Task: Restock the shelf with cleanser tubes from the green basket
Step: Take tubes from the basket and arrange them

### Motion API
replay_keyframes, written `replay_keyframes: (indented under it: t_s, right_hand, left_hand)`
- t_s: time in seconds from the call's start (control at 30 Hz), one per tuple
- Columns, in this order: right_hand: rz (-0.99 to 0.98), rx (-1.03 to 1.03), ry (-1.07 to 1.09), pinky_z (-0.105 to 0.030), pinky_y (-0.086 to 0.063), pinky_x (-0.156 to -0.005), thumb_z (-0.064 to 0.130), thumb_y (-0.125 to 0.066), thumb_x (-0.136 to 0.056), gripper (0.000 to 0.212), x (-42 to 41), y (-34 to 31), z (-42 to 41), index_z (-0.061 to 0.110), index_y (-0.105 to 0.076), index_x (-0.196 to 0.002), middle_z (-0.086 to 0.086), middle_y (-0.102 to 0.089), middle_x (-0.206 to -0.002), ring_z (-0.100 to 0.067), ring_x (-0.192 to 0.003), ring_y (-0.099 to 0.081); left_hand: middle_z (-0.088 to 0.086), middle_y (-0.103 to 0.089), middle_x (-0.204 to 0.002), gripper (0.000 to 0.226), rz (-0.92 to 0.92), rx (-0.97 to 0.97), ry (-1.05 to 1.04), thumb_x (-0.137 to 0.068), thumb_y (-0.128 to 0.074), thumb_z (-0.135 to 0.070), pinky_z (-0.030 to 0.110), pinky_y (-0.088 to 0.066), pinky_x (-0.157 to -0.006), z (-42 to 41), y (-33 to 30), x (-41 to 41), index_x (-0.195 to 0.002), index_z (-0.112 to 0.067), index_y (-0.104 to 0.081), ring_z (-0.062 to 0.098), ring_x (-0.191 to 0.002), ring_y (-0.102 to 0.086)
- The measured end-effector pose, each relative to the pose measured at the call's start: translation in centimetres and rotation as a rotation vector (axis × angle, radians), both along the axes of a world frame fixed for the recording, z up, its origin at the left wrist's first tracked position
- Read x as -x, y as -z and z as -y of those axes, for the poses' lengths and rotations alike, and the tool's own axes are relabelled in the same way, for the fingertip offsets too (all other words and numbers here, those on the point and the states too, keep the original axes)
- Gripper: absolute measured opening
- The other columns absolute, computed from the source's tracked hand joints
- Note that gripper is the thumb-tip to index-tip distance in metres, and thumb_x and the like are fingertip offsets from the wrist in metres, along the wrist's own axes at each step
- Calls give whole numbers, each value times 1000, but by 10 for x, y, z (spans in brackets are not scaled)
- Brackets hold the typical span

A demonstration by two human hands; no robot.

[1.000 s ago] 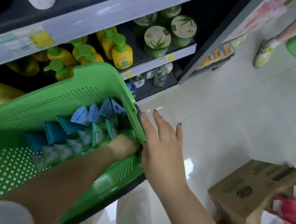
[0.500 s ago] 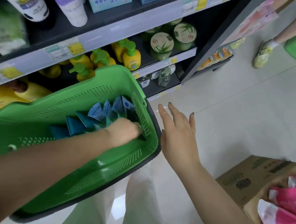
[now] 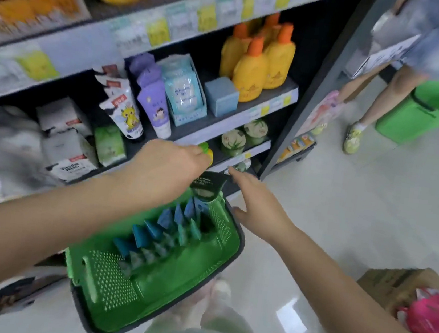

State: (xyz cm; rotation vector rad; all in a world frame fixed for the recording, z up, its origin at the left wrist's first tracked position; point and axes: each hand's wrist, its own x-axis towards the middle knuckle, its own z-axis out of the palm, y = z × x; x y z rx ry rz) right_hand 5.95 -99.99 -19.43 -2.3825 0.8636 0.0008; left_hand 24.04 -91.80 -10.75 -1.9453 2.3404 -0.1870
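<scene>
One tube out, heading for the shelf.
Left hand [image 3: 168, 165] has lifted from the basket [image 3: 158, 284], gripping a dark tube [image 3: 206, 187] above its far rim; right hand [image 3: 258, 205] spread, holding nothing.

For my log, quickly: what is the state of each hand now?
Left hand: closed, holding a dark green plastic cleanser tube above the green basket.
Right hand: open, holding nothing.
</scene>
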Motion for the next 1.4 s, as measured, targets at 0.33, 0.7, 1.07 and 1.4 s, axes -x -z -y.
replay_keyframes:
  t_s: [0.33, 0.7, 1.07, 1.4]
  right_hand:
    - [561, -256, 166, -10, -45, -72, 21, -73, -80, 49, -66, -134, 7, 29, -42, -117, 10, -53, -106, -5, -93, -53]
    - [1015, -366, 104, -28, -58, -65, 4, -71, -78, 27, -105, -276, 19, 26, -59, -90, 2, -65, -84, -2, -69, -63]
    - [1058, -279, -146, -21, -53, -60, 15, -69, -82, 21, -159, -422, 28, 17, -64, -102, -2, -68, -96, -10, -85, -64]
    - [1038, 111, -57, -19, -44, -64, 30, -74, -75, 44, -236, -467, 39, 18, -43, -105, 11, -56, -88, -6, -81, -56]
  left_hand:
    - [9, -61, -67, 26, 4, 478, 47, -79, -38, -26, 23, -30, -41, -6, -188, -19, -73, -10, -58, 32, -46, -57]
    - [-19, -57, -92, 35, -697, 761, -191, -77, -70, -38, 22, -43, -63, -7, -302, -51, -107, -30, -52, -7, -64, -56]
    - [-11, -70, -71, 12, -1137, 737, -120, -79, -67, -20, 23, -54, -67, 3, -363, -89, -88, -25, -61, -2, -67, -63]
    - [8, -67, -98, 29, -1066, 1017, -299, -80, -70, -19, 32, -52, -71, 42, -402, -136, -105, -11, -58, 21, -85, -63]
